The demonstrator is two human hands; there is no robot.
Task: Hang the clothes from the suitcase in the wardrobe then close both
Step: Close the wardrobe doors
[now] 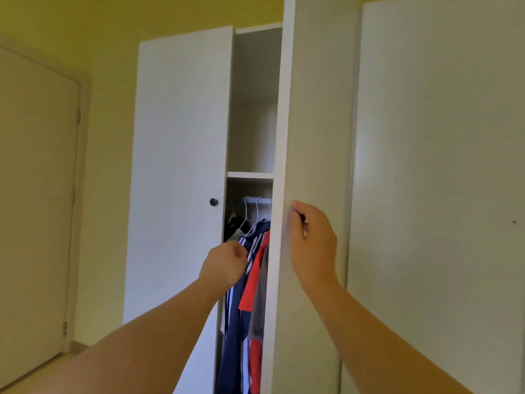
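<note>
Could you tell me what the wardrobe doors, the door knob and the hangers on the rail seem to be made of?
The wardrobe doors look like white laminated board, matte, with flat faces and square edges; what lies under the surface cannot be told. The door knob is small, round and dark, with a slight sheen: either metal or plastic. The hangers look like thin white wire, probably coated metal, judging by their slender hooks.

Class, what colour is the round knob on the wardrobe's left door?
The knob is black, standing out on the white left door; the head view shows it.
</note>
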